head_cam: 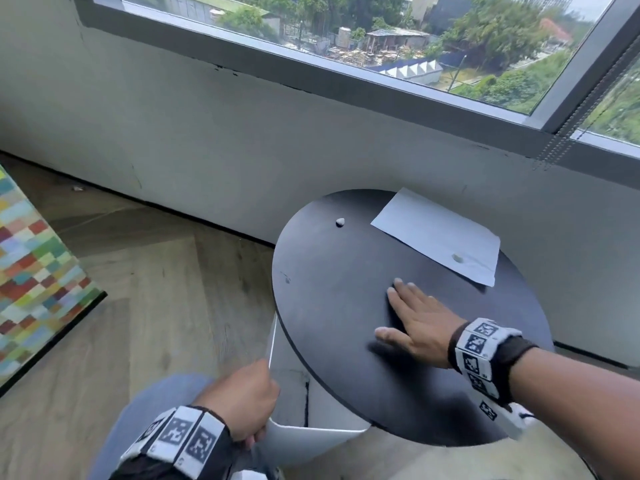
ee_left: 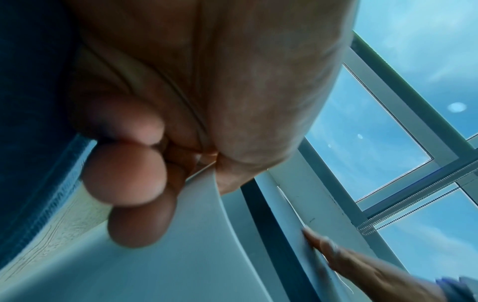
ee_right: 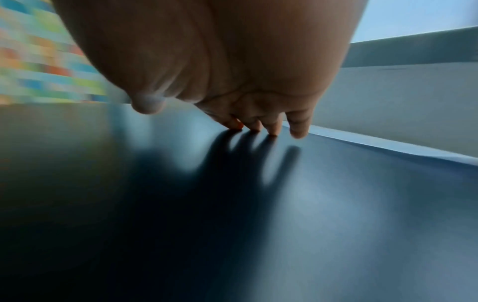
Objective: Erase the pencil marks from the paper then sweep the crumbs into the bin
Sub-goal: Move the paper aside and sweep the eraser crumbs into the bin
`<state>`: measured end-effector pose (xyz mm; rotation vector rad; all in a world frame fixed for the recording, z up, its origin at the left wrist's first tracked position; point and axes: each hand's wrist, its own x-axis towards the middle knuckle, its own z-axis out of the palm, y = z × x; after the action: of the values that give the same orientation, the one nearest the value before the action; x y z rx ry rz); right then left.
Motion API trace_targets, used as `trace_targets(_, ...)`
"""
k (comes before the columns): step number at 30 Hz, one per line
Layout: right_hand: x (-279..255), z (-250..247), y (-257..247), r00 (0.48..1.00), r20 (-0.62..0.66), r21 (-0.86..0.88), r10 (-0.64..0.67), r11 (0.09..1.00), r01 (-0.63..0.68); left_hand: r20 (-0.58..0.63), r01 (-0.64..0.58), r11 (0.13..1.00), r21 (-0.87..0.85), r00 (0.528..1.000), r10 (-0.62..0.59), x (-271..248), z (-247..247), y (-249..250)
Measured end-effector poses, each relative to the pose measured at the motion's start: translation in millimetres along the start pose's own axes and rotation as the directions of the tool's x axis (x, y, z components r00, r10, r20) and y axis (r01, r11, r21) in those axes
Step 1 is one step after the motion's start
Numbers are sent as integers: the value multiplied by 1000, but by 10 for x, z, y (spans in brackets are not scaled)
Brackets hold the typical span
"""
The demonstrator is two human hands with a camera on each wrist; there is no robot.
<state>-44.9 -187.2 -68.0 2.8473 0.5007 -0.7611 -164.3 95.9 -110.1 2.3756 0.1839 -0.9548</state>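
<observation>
My right hand (head_cam: 408, 313) lies flat, palm down, on the round black table (head_cam: 329, 306); its straight fingertips (ee_right: 271, 130) touch the top just short of the white paper (head_cam: 440, 237). My left hand (head_cam: 242, 400) grips the rim of a white bin (head_cam: 311, 434), held below the table's near-left edge. In the left wrist view the curled fingers (ee_left: 124, 171) pinch the bin wall (ee_left: 207, 255). One small white lump (head_cam: 340, 222) sits on the bare table and another (head_cam: 457, 258) on the paper. No crumbs or pencil marks show clearly.
A grey wall and a wide window (head_cam: 381, 46) stand behind the table. A colourful patterned panel (head_cam: 38, 271) leans at the left on the wood floor (head_cam: 156, 289). A bead cord (head_cam: 571, 126) hangs at the right.
</observation>
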Motion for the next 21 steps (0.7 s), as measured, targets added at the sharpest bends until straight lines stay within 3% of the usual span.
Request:
trace_targets(2,-99,57,-355,973,13,-47,-231,972,232,-47,-1,998,-69,999,-2,44,27,-51)
trace_targets(4,-244,58,-596,883,67,-85,-465,879,470,-61,-16,997,-75,998,12,62,36,-62)
trace_targets(6,-258,-64,-612,803,67,-58,-592,801,595,-86,-31,997,-75,996,25,92,61,-100)
trace_targets(7,-176,-154,-544,818,20,-37,-575,817,575,-119,-43,997,-56,992,36,105,67,-113)
trace_targets(8,-56,-257,-436,868,-43,-6,-496,868,496,-146,-46,998,-38,988,40,120,82,-127)
trace_targets(10,241,-448,-136,960,-128,75,-249,963,260,-172,-52,998,-22,984,48,125,101,-144)
trace_targets(13,566,-485,210,999,-49,-10,-23,1000,23,-158,-38,999,-1,987,37,92,83,-123)
trace_targets(15,614,-370,193,1000,-8,-102,-23,995,23,-138,-33,999,-4,990,32,66,43,-104)
trace_targets(17,514,-217,47,987,6,-215,-158,964,156,-115,-22,1000,-16,993,20,43,23,-91)
trace_targets(19,290,-109,-113,897,53,-285,-439,854,435,-99,-13,1000,-2,995,13,36,21,-86)
trace_targets(21,132,-115,-227,738,115,-341,-665,671,658,-92,-9,1000,17,996,10,29,16,-75)
